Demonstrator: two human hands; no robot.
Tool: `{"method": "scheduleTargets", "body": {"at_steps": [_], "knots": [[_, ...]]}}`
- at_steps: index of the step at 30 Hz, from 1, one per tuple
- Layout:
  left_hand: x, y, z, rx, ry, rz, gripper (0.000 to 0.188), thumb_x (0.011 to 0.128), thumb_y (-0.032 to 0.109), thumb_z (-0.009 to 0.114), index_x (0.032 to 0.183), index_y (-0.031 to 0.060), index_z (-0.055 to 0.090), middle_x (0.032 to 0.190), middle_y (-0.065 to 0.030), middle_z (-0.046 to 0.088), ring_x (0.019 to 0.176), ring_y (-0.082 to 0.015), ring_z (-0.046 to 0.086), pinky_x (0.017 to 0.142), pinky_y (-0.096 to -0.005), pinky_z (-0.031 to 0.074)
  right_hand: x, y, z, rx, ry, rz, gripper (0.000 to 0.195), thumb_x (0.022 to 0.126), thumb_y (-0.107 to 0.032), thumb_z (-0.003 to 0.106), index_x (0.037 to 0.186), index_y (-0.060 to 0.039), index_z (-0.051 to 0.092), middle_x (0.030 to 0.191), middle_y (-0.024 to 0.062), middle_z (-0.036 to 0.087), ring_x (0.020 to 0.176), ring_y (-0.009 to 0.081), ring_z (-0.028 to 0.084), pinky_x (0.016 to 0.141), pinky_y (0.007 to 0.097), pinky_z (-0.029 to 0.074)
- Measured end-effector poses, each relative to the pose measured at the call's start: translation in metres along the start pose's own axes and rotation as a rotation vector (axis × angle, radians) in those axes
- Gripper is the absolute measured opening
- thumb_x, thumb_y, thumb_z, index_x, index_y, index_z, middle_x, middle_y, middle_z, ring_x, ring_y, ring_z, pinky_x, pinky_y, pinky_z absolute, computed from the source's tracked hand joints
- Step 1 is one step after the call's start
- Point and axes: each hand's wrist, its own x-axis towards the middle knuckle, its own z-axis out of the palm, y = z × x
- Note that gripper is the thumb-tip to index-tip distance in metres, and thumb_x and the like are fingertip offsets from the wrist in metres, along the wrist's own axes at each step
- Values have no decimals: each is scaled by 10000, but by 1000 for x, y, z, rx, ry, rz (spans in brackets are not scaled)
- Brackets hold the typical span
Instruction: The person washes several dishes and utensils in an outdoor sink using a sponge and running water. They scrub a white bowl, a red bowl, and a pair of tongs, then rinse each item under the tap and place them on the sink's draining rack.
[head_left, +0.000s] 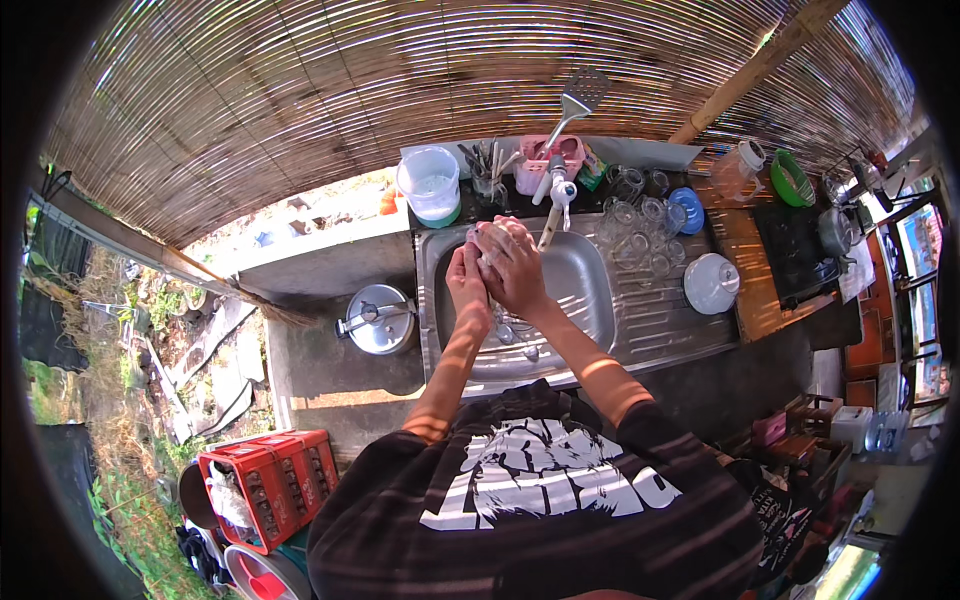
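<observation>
Over the left half of a stainless steel sink (581, 281), my left hand (466, 281) and my right hand (514, 270) are close together. They hold a pale, wet-looking thing between them, mostly hidden by the fingers; I cannot tell what it is. Several spoons (506, 330) lie in the basin below my wrists. The faucet (561, 193) stands just beyond my right hand, its spout pointing down into the basin. Whether water runs is not plain.
Drinking glasses (637, 244), a blue bowl (686, 210) and a white bowl (711, 283) stand on the drainboard. A clear bucket (429, 184) and a pink basket (551, 176) with a slotted turner (581, 97) are behind the sink. A lidded metal pot (380, 319) sits left.
</observation>
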Motion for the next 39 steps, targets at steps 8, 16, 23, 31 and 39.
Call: {"method": "scheduleTargets", "body": {"at_steps": [8, 16, 23, 31, 39], "knots": [[6, 37, 18, -199, 235, -103, 226, 893, 280, 515, 854, 66, 573, 826, -4, 593, 681, -66, 522, 629, -224, 445, -19, 25, 40, 626, 105, 593, 365, 918, -200, 378, 1197, 20, 462, 1204, 141, 490, 1133, 243, 440, 978, 308, 293], [11, 11, 10, 24, 45, 21, 235, 909, 277, 489, 864, 58, 562, 805, 19, 546, 741, -41, 471, 665, -202, 402, -9, -1, 4, -59, -3, -19, 447, 826, -161, 492, 1256, -59, 429, 1330, 147, 352, 1264, 318, 285, 1011, 511, 221], [5, -7, 1, 31, 58, -31, 207, 899, 260, 508, 877, 68, 584, 866, 15, 577, 798, -40, 491, 699, -217, 418, -5, 38, 24, 674, 39, 646, 349, 893, -217, 445, 1142, 17, 515, 1084, 142, 574, 1053, 246, 526, 900, 306, 381], [8, -9, 0, -171, 129, -56, 215, 905, 254, 489, 888, 56, 573, 871, 6, 578, 824, -61, 521, 721, -214, 442, -1, -16, 3, -33, 104, 143, 365, 868, -184, 445, 1196, -30, 483, 1198, 129, 500, 1187, 324, 383, 992, 433, 278], [1, -14, -7, 53, 80, 12, 228, 908, 297, 482, 853, 87, 553, 811, 31, 520, 739, -61, 473, 674, -224, 403, 2, 51, 21, 833, -297, 762, 381, 894, -225, 431, 1177, 23, 496, 1211, 134, 507, 1174, 209, 417, 991, 301, 280]]}}
